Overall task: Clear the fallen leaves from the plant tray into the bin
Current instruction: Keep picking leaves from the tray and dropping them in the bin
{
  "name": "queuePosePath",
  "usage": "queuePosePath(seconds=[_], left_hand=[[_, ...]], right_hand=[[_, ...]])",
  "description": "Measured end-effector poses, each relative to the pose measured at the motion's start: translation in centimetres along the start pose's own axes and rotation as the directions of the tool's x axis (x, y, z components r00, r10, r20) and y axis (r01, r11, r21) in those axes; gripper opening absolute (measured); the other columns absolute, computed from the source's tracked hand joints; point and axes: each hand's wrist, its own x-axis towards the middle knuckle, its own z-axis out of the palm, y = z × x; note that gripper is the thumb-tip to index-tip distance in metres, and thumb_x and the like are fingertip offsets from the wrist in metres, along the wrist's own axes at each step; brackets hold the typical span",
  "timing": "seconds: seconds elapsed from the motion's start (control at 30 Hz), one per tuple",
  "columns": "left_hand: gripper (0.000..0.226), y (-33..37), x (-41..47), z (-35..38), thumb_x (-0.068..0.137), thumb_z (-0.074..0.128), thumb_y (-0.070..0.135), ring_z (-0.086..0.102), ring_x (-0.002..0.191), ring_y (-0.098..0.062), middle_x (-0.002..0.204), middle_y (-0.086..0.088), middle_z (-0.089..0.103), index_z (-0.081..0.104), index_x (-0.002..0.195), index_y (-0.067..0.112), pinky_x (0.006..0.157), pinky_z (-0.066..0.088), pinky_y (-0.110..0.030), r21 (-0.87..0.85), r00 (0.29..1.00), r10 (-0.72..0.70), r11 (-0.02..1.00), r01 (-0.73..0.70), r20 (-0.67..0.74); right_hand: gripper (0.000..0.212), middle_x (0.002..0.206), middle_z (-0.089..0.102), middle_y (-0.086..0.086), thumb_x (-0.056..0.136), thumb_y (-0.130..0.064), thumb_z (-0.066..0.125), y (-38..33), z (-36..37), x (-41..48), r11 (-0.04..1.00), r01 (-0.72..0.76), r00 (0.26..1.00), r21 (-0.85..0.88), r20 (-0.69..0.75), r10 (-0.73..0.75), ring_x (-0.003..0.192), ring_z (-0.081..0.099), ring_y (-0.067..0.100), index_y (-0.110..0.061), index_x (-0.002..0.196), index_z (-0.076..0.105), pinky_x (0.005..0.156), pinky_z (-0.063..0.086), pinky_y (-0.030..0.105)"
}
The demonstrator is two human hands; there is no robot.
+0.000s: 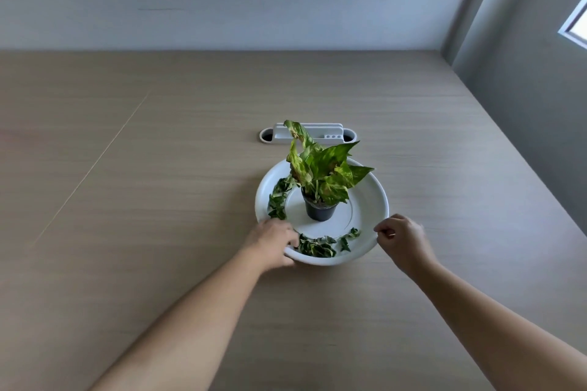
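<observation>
Fallen leaves [317, 247], dark green with pale mottling and curled at the edges, lie in two loose groups inside the round white plastic plant tray [371, 197] on the pale wood-grain table [158, 168]. From my view the larger heap sits in the tray's near trough, just inside the front rim, with a few single leaves trailing off to the right of it. The second group [279, 198] runs as a curved strip along the tray's left side, from near the rim up toward the plant. At the tray's raised centre stands a small black plastic pot [320, 210], upright, holding a pothos plant [320, 168] with bright green and yellow variegated leaves that spread up and to the right. My left hand [275, 241] is at the tray's near-left rim, fingers curled down over the edge and touching the left end of the near heap; the hand is blurred and I cannot tell whether it pinches any leaf. My right hand [405, 240] hovers just off the tray's near-right rim, fingers curled inward into a loose fist with thumb and forefinger close together, and I see nothing held in it. Behind the tray, set into the table, is a white oval cable port [307, 136] with dark openings at both ends, partly hidden by the plant's tallest leaf.
</observation>
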Motion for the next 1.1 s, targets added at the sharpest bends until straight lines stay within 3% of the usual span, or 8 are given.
queuePosePath(seconds=[0.13,0.27,0.4,0.5,0.7,0.8,0.9,1.1], left_hand=[[0.033,-3.7,0.1,-1.0,0.07,0.074,0.039,0.058,0.104,-0.016,0.106,0.007,0.069,0.07,0.102,0.03,0.099,0.036,-0.033,-0.058,0.996,-0.088,0.994,0.088,-0.007],[0.036,-1.7,0.3,-0.2,0.066,0.076,0.048,0.06,0.096,-0.017,0.096,0.006,0.071,0.072,0.096,0.029,0.085,0.043,-0.03,-0.07,0.998,-0.068,0.995,0.068,0.001],[0.051,-0.4,0.9,-0.4,0.055,0.077,0.06,0.058,0.1,-0.015,0.103,0.005,0.068,0.071,0.094,0.028,0.091,0.048,-0.032,-0.303,0.991,-0.129,0.943,0.135,0.039],[0.054,1.5,2.1,-1.3,0.062,0.073,0.06,0.055,0.105,-0.017,0.113,0.004,0.059,0.062,0.107,0.032,0.087,0.048,-0.033,-0.258,0.995,-0.094,0.961,0.101,0.039],[0.045,5.2,4.3,-0.1,0.07,0.073,0.043,0.056,0.094,-0.025,0.108,-0.002,0.054,0.051,0.105,0.025,0.067,0.042,-0.032,-0.216,0.987,-0.157,0.963,0.159,0.026],[0.027,5.8,4.5,0.4,0.076,0.068,0.02,0.056,0.095,-0.028,0.105,-0.005,0.056,0.053,0.098,0.02,0.065,0.041,-0.033,-0.204,0.983,-0.183,0.963,0.176,-0.017],[0.023,5.9,4.5,0.8,0.076,0.056,0.002,0.056,0.092,-0.03,0.102,-0.008,0.056,0.056,0.094,0.016,0.063,0.039,-0.034,-0.219,0.981,-0.19,0.96,0.176,-0.046],[0.029,5.4,4.9,1.4,0.08,0.05,-0.007,0.063,0.093,-0.029,0.103,-0.011,0.066,0.07,0.093,0.01,0.08,0.054,-0.037,-0.358,0.98,-0.201,0.914,0.191,0.01]], right_hand=[[0.016,0.089,0.07,0.004,0.076,-0.004,0.062,-0.4,0.1,-0.2,0.999,0.023,1.0,-0.032,-0.006,-0.024,0.081,0.064,0.023,-0.01,0.083,0.075,0.078,0.052,0.032],[0.019,0.098,0.069,0.004,0.078,-0.009,0.061,-1.0,0.1,0.4,0.995,0.067,0.997,-0.078,0.039,-0.064,0.087,0.062,0.022,-0.01,0.091,0.074,0.079,0.047,0.026],[0.028,0.114,0.064,0.003,0.08,-0.018,0.061,-1.7,0.7,2.0,0.964,0.157,0.968,-0.215,0.227,-0.107,0.099,0.06,0.023,-0.011,0.106,0.07,0.086,0.046,0.028],[0.035,0.12,0.06,0.005,0.079,-0.017,0.062,-2.2,1.4,3.8,0.933,0.193,0.933,-0.304,0.352,-0.078,0.104,0.059,0.024,-0.008,0.112,0.066,0.09,0.049,0.032],[0.026,0.108,0.058,0.01,0.074,-0.011,0.065,-1.9,3.0,5.7,0.886,0.226,0.899,-0.404,0.436,-0.03,0.091,0.061,0.029,-0.004,0.099,0.064,0.078,0.054,0.036],[0.015,0.099,0.058,0.012,0.076,0.0,0.057,-1.7,3.5,5.9,0.88,0.246,0.903,-0.406,0.425,-0.056,0.082,0.06,0.03,-0.003,0.09,0.062,0.07,0.053,0.036],[0.019,0.09,0.055,0.009,0.076,0.005,0.05,-1.2,3.9,6.0,0.886,0.254,0.897,-0.389,0.437,-0.066,0.076,0.057,0.027,-0.005,0.083,0.064,0.07,0.052,0.035],[0.024,0.09,0.061,0.007,0.075,0.005,0.048,-1.0,3.9,6.5,0.913,0.201,0.897,-0.355,0.442,-0.026,0.083,0.06,0.027,-0.008,0.082,0.068,0.072,0.053,0.032]])
